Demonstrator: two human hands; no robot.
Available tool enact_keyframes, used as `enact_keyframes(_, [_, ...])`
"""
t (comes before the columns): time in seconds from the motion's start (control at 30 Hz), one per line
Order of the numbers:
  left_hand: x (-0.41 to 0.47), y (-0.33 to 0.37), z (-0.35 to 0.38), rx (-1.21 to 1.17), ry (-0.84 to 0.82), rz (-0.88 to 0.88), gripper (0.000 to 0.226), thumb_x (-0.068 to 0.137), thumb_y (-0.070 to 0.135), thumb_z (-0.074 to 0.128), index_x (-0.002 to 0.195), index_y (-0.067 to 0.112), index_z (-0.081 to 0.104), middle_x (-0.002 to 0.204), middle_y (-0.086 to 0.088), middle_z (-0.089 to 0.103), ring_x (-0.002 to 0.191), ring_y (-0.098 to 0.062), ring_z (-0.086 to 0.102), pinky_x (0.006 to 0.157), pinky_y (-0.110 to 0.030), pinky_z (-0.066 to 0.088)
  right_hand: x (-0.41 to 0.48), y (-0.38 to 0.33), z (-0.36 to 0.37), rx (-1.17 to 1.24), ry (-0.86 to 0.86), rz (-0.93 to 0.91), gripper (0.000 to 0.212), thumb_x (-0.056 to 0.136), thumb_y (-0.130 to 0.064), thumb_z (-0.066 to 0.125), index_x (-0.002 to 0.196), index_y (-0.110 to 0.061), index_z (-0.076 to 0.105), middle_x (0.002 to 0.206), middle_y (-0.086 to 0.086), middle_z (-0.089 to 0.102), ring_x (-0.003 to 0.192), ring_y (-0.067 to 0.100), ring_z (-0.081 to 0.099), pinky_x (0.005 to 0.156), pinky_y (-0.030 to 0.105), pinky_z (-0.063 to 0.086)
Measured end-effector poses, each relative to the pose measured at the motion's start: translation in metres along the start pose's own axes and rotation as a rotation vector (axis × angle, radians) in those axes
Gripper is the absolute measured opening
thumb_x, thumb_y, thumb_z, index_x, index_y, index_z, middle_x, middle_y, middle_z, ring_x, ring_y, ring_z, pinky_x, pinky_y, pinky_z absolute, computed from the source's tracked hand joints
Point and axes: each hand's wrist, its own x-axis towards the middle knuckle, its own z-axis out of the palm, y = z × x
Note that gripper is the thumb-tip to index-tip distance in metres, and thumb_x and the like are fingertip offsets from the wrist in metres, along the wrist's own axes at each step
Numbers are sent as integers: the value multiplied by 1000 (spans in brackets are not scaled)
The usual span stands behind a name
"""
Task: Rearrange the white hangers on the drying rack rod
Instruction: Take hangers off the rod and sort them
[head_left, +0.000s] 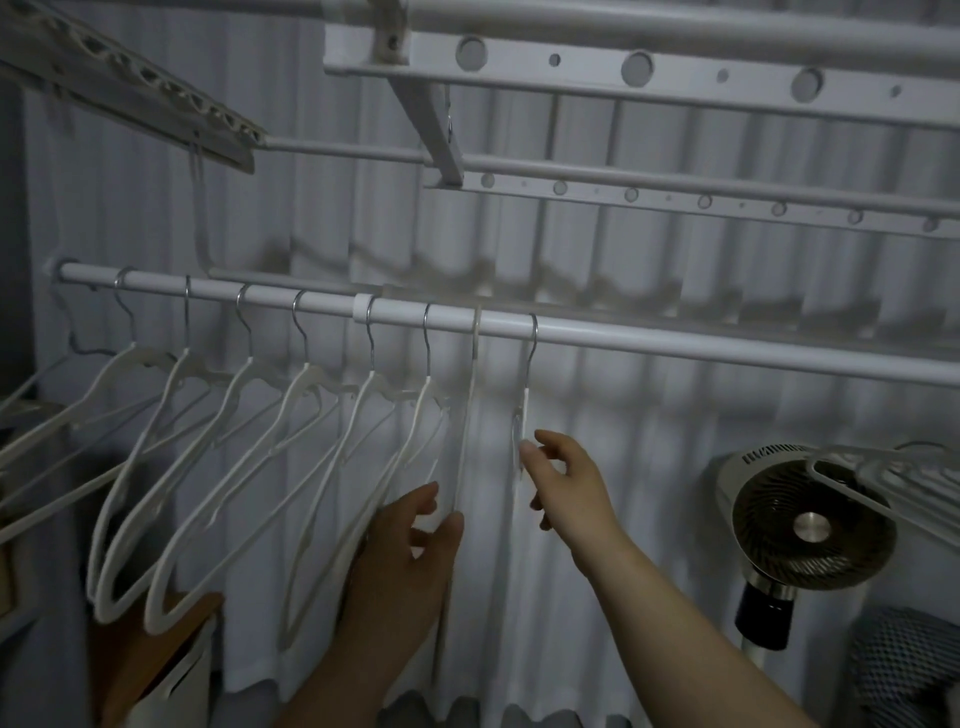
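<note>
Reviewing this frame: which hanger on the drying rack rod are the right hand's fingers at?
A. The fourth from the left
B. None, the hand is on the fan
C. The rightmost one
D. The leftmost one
C: the right hand has its fingers at the lower part of the rightmost hanger on the rod; the rod is bare further right.
</note>
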Motion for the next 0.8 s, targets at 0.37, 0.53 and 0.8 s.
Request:
enact_keyframes(0.37, [-44, 54, 23, -59, 202, 310, 32, 86, 9, 57, 76, 38, 55, 83, 20, 57, 76, 9, 57, 64, 8, 36, -17, 9, -78, 25, 61, -127, 9, 90, -18, 52, 95, -20, 58, 92, -5, 56, 66, 7, 50, 65, 17, 44])
enact_keyframes(0.53, [-80, 83, 101, -166, 84, 324, 19, 76, 25, 54, 66, 40, 61, 65, 21, 68, 71, 19, 57, 61, 5, 38, -30, 25, -178, -29, 116, -221, 13, 88, -9, 53, 86, -20, 60, 75, -13, 54, 54, -10, 51, 50, 0, 37])
enact_keyframes(0.8, [-136, 76, 274, -186, -209, -13, 33, 89, 9, 51, 67, 32, 60, 73, 13, 63, 74, -5, 57, 66, -17, 41, -35, 64, -381, -102, 401, -188, 15, 87, -6, 52, 91, -17, 61, 76, -5, 56, 67, 2, 51, 55, 1, 40])
